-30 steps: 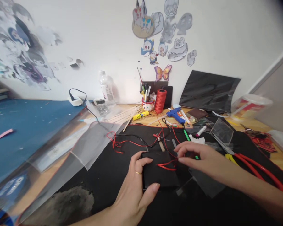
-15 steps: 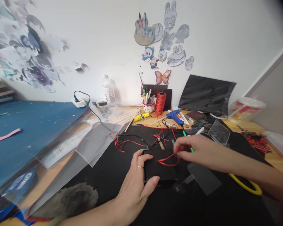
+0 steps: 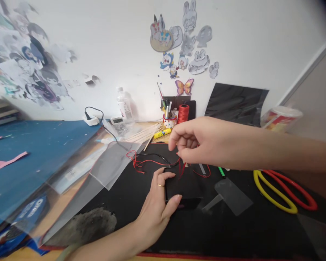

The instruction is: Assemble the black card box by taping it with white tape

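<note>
My left hand (image 3: 154, 204) wraps round the left side of a small black box (image 3: 188, 188) on the black mat, thumb at the near edge and fingers over the far corner. A ring is on one finger. Above the box's far side, my right hand (image 3: 194, 143) is closed in a pinch on a thin red ribbon (image 3: 181, 171), which runs down to the box top. More red cord (image 3: 136, 163) lies loose on the mat to the left. Whether the ribbon is fastened to the box cannot be seen.
A clear plastic piece (image 3: 235, 197) and yellow and red loop handles (image 3: 277, 194) lie to the right. Behind stand a pen cup (image 3: 170, 121), a red thread spool (image 3: 183, 114) and a bottle (image 3: 124, 105). A glue stick (image 3: 162, 133) and wooden sticks lie before them. Plastic sheet (image 3: 108, 170) covers the left.
My right hand has moved up and to the left, drawing the red ribbon upward from the box. My left hand stays on the box. The loop handles at right now show more fully.
</note>
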The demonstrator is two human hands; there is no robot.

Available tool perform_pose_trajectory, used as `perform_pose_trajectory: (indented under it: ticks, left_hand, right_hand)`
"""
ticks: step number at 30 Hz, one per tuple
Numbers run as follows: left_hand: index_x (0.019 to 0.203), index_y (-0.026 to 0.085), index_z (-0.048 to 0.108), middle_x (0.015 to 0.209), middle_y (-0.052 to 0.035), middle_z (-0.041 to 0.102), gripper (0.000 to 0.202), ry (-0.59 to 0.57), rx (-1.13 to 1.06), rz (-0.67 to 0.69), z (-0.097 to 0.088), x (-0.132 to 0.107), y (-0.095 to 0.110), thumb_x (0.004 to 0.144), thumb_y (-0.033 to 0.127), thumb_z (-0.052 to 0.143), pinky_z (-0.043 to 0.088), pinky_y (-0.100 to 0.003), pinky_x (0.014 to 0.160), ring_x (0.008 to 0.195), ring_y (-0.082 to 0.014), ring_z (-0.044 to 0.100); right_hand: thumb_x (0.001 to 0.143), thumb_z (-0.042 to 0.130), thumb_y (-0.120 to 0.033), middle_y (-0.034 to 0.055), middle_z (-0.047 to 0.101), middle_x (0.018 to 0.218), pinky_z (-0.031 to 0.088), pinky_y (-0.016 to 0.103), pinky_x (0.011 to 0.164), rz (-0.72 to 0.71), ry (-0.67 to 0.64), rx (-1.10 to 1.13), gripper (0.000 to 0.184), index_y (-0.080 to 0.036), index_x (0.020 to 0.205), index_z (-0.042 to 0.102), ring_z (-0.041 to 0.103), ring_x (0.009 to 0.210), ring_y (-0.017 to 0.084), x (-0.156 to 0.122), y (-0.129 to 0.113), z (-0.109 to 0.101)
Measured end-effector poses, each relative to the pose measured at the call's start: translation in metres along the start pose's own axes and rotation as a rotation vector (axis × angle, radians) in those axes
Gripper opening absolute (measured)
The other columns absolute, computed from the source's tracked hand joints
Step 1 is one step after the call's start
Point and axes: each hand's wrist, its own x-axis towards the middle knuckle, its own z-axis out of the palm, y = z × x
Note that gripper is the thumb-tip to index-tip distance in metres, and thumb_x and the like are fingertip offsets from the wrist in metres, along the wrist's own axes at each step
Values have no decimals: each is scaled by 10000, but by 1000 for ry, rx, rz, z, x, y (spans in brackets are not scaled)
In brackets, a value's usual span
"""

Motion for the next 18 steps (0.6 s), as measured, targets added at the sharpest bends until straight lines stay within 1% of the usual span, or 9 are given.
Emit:
perform_pose_trajectory:
  ticks: [3, 7, 11, 13, 15, 18]
  left_hand:
    - [1171, 213, 332, 1299, -108, 260, 317, 27, -9, 23, 0, 4, -3, 888, 343, 387, 309, -446, 1008, 1202, -245, 343]
    - [1179, 222, 310, 1235, -88, 317, 309, 73, -10, 59, -4, 11, -8, 901, 347, 356, 309, -428, 1000, 1159, -232, 370]
    - [1182, 217, 300, 1222, -85, 336, 303, 74, -30, 54, -12, 16, -4, 904, 331, 340, 286, -421, 1014, 1153, -229, 378]
    - [1185, 213, 293, 1222, -88, 343, 306, 61, -54, 71, -15, 18, -1, 903, 326, 332, 281, -415, 1016, 1150, -224, 383]
    - [1183, 211, 303, 1239, -89, 333, 307, 64, -70, 104, -18, 19, 2, 901, 330, 333, 265, -410, 1025, 1172, -225, 362]
    - [1177, 216, 336, 1301, -90, 285, 321, 86, -95, 156, -23, 22, 5, 889, 354, 359, 242, -399, 1036, 1220, -242, 315]
  right_hand:
    - [715, 506, -133, -53, 621, 626, 374, 179, 408, -21, -20, 45, 188, -216, 818, 639, 564, 517, 81, 6, -3, -2]
    - [702, 549, -144, -38, 618, 607, 401, 166, 443, -62, 10, 33, 169, -175, 816, 669, 592, 547, 91, 16, -12, -11]
    - [687, 555, -101, -45, 603, 572, 408, 163, 462, -57, 28, -23, 182, -144, 801, 691, 596, 534, 86, 22, -23, -20]
    - [684, 572, -92, -56, 596, 559, 422, 170, 478, -56, 48, -30, 170, -149, 786, 695, 608, 540, 90, 23, -27, -25]
    - [689, 599, -109, -64, 603, 577, 451, 185, 516, -92, 69, 4, 146, -166, 781, 697, 626, 569, 97, 21, -30, -30]
    - [695, 645, -175, -52, 642, 667, 496, 214, 582, -166, 123, 87, 106, -192, 785, 699, 644, 631, 111, 12, -30, -41]
